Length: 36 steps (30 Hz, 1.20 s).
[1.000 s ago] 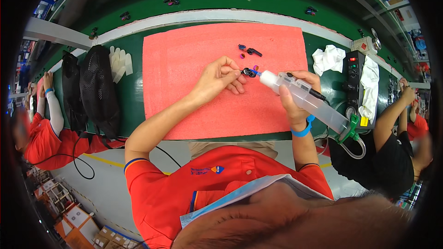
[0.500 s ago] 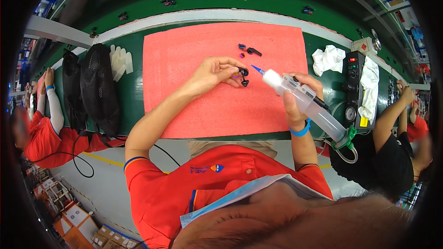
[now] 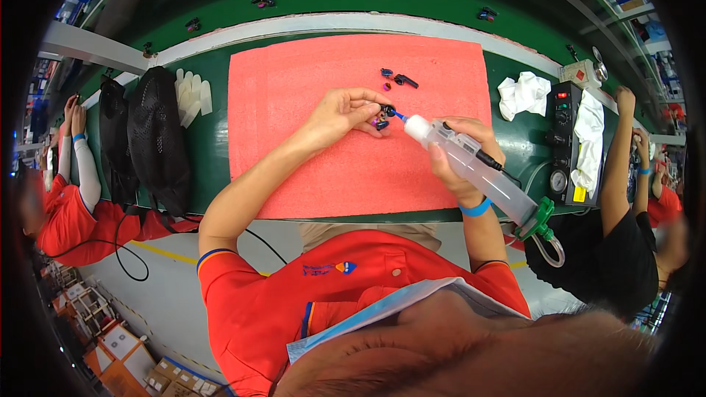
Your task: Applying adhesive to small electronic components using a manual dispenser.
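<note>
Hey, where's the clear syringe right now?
Head view, right of centre: the syringe, in the right hand, slants across the right edge of the pink mat, its blue tip by the small dark part in the left hand.

A green bench (image 3: pixel 211 169) carries a flat pink foam mat (image 3: pixel 294 66) in its middle, on which lie a small black part (image 3: pixel 405 81), a small blue part (image 3: pixel 387 73) and a small purple piece (image 3: pixel 387 87), grouped near the far side. Left of the mat lie pale finger-shaped covers (image 3: pixel 193 99) beside a black mesh item (image 3: pixel 158 136). Right of it are a crumpled white sheet (image 3: pixel 524 94) and a black control box (image 3: pixel 564 136).
</note>
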Available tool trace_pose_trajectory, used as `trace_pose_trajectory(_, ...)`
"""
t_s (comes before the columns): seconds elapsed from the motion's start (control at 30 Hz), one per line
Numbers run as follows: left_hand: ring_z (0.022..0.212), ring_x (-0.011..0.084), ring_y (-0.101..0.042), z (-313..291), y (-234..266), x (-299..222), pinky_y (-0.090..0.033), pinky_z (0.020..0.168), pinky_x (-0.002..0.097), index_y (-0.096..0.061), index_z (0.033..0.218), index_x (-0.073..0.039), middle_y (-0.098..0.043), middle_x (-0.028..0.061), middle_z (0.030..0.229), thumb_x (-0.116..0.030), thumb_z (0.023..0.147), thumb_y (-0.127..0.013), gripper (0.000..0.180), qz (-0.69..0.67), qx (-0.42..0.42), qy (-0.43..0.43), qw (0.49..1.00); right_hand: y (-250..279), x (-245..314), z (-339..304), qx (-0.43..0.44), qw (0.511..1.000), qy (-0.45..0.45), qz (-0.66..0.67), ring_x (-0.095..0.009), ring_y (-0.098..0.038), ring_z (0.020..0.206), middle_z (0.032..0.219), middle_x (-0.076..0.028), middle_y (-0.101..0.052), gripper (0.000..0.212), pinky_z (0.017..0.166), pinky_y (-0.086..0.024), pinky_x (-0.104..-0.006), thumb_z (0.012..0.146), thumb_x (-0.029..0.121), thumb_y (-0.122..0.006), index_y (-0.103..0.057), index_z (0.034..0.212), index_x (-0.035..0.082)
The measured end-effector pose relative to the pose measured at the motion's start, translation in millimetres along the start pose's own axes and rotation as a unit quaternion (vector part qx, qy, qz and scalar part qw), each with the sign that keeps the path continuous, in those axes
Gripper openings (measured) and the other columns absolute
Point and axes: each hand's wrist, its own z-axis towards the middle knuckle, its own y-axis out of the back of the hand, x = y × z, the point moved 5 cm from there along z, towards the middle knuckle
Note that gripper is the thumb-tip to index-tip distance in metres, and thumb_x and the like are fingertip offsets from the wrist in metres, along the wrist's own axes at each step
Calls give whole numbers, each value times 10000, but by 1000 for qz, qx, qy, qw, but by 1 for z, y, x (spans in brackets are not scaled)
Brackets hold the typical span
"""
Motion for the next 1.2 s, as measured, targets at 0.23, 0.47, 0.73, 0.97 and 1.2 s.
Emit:
trace_pose_trajectory(0.23, 734, 120, -571, 0, 0, 2, -484, 660, 237, -524, 995, 25, -581, 77, 873, -77, 836, -458, 200, 22, -5, -6, 1000, -6, 0, 2, 6, 999, 34, -11, -207, -607, 680, 761, -136, -603, 325, 606, -481, -262, 599, 94, -681, -503, 862, 22)
trace_pose_trajectory(0.47, 712, 113, -561, 1, -1, 3, -479, 648, 237, -524, 1001, 26, -582, 75, 855, -76, 837, -458, 204, 22, 2, -14, 1000, -9, 0, 1, 19, 999, 41, -18, -210, -609, 682, 764, -140, -601, 322, 606, -487, -266, 603, 85, -679, -501, 864, 24)
trace_pose_trajectory(0.73, 699, 120, -563, 0, -1, 3, -480, 642, 239, -520, 1008, 31, -587, 85, 818, -76, 840, -449, 212, 23, -2, -15, 1000, -9, 2, 1, 22, 998, 49, -13, -216, -611, 684, 770, -145, -599, 332, 604, -491, -274, 592, 61, -682, -499, 866, 25)
trace_pose_trajectory(0.97, 693, 121, -563, 1, -2, 3, -483, 627, 236, -520, 1011, 31, -589, 91, 825, -72, 841, -446, 212, 18, 2, -15, 1000, -9, 2, 0, 20, 999, 44, -17, -220, -611, 684, 766, -145, -598, 333, 601, -492, -275, 587, 47, -680, -500, 867, 25)
trace_pose_trajectory(1.2, 694, 115, -561, 0, -2, 3, -489, 620, 235, -527, 1004, 31, -588, 86, 825, -73, 839, -453, 210, 25, -4, -13, 1000, -9, 4, 2, -8, 996, 84, -12, -190, -619, 611, 717, -108, -607, 325, 507, -483, -235, 535, 41, -697, -536, 817, 23)
